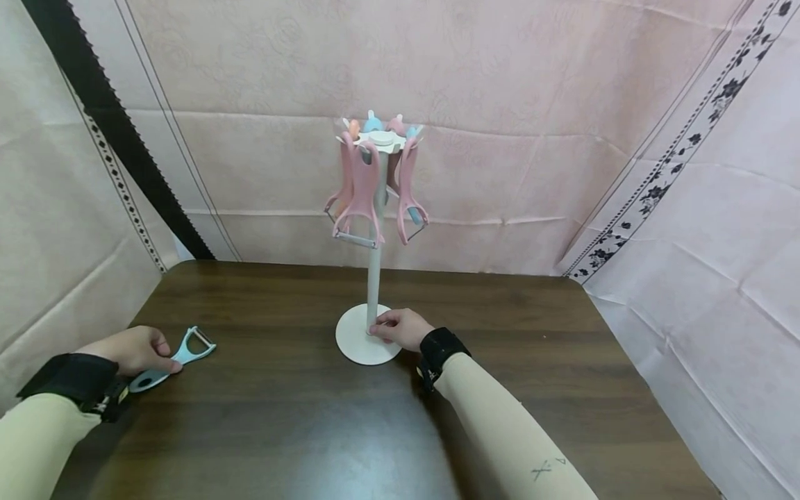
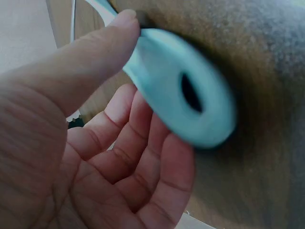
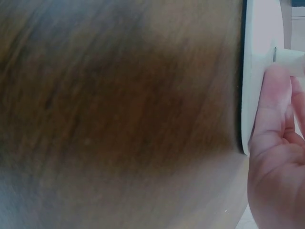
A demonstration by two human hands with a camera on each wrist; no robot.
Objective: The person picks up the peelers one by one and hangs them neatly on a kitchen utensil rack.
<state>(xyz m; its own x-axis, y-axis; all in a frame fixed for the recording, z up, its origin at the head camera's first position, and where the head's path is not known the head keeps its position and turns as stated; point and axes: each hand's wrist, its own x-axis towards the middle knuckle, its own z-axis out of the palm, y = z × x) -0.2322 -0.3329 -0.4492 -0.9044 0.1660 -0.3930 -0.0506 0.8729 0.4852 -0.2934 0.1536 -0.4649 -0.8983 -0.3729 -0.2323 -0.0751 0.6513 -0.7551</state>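
My left hand (image 1: 134, 351) pinches a light blue Y-shaped peeler (image 1: 148, 379) between thumb and fingers at the left of the table. The peeler's blade end points away to the right; in the left wrist view, its rounded handle end with an oval hole (image 2: 209, 119) shows past the fingers. Mid-table stands a white rack (image 1: 375, 274) with a round base. My right hand (image 1: 405, 328) grips the foot of its pole, and the right wrist view has the thumb (image 3: 277, 88) against it, just over the base. Pink peelers (image 1: 362, 184) hang from the rack's top.
The brown wooden table (image 1: 281, 430) ends at a far edge in front of a pale cloth backdrop (image 1: 487, 194). Pale cloth (image 1: 706, 278) also hangs at both sides. Small blue, orange and pink pieces (image 1: 373, 123) stick up around the rack's top.
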